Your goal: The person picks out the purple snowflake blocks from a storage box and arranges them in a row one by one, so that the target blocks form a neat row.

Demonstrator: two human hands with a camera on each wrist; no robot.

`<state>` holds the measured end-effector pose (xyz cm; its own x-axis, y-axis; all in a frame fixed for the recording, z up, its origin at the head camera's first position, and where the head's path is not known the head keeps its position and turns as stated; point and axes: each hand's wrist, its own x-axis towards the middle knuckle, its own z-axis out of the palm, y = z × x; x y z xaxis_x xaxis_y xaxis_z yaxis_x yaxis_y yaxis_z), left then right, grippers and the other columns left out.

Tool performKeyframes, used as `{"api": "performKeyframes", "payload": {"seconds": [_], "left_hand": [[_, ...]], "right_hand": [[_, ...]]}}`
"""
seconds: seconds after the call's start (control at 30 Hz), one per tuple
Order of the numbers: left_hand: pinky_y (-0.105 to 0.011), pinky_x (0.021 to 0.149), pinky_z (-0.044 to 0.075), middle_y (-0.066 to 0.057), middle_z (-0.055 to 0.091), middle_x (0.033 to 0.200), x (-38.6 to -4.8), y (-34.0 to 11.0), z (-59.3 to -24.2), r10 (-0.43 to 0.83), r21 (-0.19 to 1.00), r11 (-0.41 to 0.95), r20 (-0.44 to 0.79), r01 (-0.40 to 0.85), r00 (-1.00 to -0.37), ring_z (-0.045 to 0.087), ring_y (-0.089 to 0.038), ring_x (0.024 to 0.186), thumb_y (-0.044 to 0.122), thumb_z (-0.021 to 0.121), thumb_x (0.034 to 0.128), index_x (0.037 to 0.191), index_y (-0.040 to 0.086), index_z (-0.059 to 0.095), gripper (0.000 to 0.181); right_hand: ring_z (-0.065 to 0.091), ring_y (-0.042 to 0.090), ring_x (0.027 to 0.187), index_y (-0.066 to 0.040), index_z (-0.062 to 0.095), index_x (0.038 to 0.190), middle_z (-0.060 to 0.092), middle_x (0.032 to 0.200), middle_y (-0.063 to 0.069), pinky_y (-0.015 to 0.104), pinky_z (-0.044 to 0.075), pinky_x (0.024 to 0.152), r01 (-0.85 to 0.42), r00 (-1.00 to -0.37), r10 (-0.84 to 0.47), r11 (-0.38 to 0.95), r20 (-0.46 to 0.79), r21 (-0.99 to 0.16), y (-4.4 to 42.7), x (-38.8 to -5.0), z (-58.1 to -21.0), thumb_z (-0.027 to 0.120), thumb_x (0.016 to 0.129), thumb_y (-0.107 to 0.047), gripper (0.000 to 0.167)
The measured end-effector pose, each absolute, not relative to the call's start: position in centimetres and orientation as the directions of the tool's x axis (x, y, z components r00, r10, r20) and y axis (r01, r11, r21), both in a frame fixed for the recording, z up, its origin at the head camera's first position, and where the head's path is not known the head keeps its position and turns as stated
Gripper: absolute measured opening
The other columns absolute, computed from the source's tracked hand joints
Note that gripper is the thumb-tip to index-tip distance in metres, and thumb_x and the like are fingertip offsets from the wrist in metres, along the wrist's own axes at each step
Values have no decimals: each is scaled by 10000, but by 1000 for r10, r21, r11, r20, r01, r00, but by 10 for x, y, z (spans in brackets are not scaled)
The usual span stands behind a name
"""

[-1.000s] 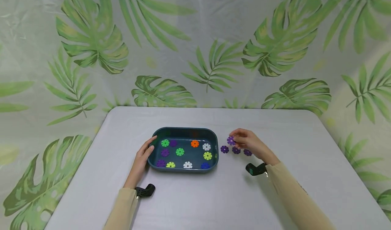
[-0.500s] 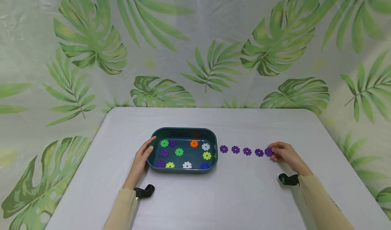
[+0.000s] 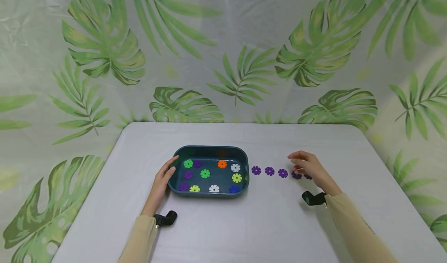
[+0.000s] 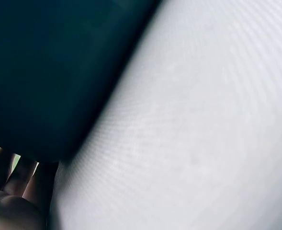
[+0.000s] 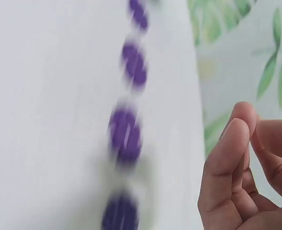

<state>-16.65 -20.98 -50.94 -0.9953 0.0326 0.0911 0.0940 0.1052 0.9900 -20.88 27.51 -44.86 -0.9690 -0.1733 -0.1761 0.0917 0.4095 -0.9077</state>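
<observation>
My left hand [image 3: 162, 179] holds the left end of a dark teal tray [image 3: 209, 195], its fingers at the rim; part of its grip is hidden. In the left wrist view, fingers [image 4: 21, 177] lie against the tray's outer wall [image 4: 50, 72]. A row of several purple notched plastic discs [image 3: 269, 171] runs rightward from the tray on the white table. Above the right end of that row hovers my right hand [image 3: 310, 169], partly covering the last discs. The right wrist view shows its fingers [image 5: 227, 148] loosely bent with nothing held, beside the blurred purple discs [image 5: 125, 134].
Inside the tray lie several discs: green [image 3: 205, 173], orange [image 3: 222, 164], white [image 3: 214, 188], yellow [image 3: 236, 178], blue [image 3: 234, 189] and purple [image 3: 188, 174]. A leaf-patterned curtain [image 3: 244, 42] hangs behind the table [image 3: 223, 232].
My right hand carried a purple disc to the row's right end and let it go. It has since lifted and moved back leftward. My left hand stays at the tray.
</observation>
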Motion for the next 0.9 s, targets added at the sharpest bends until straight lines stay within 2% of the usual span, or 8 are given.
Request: {"api": "performKeyframes", "payload": {"seconds": [0.23, 0.4, 0.47, 0.67, 0.8, 0.9], "left_hand": [[-437, 1138, 149, 19, 335, 1508, -166, -209, -509, 33, 990, 104, 88, 91, -996, 214, -151, 1404, 195, 422, 1039, 1434, 203, 454, 397], [-428, 1138, 157, 23, 338, 1507, -166, -209, -508, 22, 991, 102, 85, 87, -996, 221, -150, 1402, 200, 431, 1036, 1433, 201, 456, 398], [-431, 1138, 156, 15, 335, 1510, -166, -210, -508, 21, 991, 101, 84, 86, -996, 218, -157, 1404, 201, 431, 1036, 1434, 195, 454, 399], [-435, 1136, 156, 11, 341, 1507, -167, -210, -509, 25, 991, 101, 86, 88, -996, 225, -160, 1402, 203, 426, 1037, 1434, 198, 453, 398], [-459, 1132, 157, -20, 338, 1509, -168, -210, -510, 31, 991, 96, 94, 96, -995, 224, -187, 1403, 193, 418, 1039, 1438, 166, 444, 400], [-465, 1131, 157, -33, 325, 1515, -168, -210, -509, 39, 992, 87, 91, 94, -995, 220, -199, 1404, 178, 406, 1042, 1445, 145, 432, 405]], "right_hand": [[593, 217, 785, 118, 500, 1213, 557, 1072, 236, 365, 538, 769, 67, -929, -337, 247, -151, -967, 187, -209, -435, 490, 998, -125, 326], [597, 207, 760, 99, 529, 1199, 567, 1125, 244, 362, 544, 751, 84, -872, -463, 176, -158, -981, 119, -205, -429, 506, 985, -100, 293], [602, 186, 750, 90, 541, 1188, 578, 1124, 238, 327, 545, 729, 79, -843, -515, 162, -152, -984, 94, -203, -430, 518, 982, -101, 282], [631, 200, 779, 76, 568, 1175, 574, 1178, 267, 334, 550, 751, 110, -766, -618, 147, -179, -983, 34, -196, -439, 510, 991, -96, 258], [646, 258, 839, 41, 588, 1165, 575, 1218, 227, 384, 544, 794, 139, -735, -640, 185, -226, -973, 5, -193, -447, 479, 1000, -82, 233], [646, 270, 861, 18, 595, 1169, 583, 1202, 179, 377, 540, 800, 131, -718, -647, 238, -257, -962, -11, -191, -451, 476, 997, -73, 228]]}}
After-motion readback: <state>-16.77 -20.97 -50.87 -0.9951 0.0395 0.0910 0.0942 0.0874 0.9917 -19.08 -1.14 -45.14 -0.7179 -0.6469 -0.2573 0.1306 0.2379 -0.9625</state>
